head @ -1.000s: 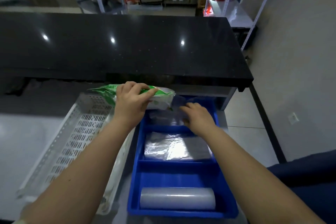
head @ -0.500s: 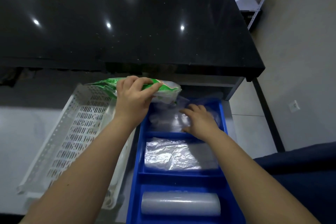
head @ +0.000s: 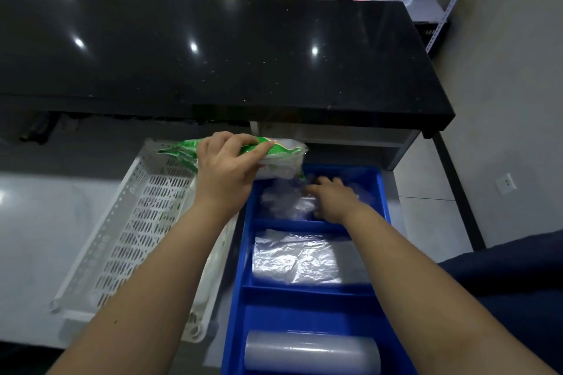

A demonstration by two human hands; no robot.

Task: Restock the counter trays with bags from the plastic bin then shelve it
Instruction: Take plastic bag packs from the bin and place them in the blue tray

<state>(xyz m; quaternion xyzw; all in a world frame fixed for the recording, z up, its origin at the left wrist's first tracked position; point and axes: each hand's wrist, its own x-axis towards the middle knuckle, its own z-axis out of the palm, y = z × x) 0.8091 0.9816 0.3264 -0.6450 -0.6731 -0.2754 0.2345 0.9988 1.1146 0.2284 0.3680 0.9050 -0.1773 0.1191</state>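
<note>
Head view: black table (head: 213, 55) far, white bin (head: 128, 237) on the left, blue tray (head: 384, 204) to its right. Since a second ago the right hand (head: 333, 202) has pushed deeper into the tray's far compartment, flat on the clear bags (head: 286, 202), seemingly clearing room. The left hand (head: 225, 170) still grips the green pack (head: 274, 155) above that compartment's left edge, so it looks about to go in.

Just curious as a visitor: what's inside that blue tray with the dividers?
The blue tray has three sections: a plastic roll nearest, flat clear bags in the middle, crumpled clear bags farthest. The right hand covers part of those.
</note>
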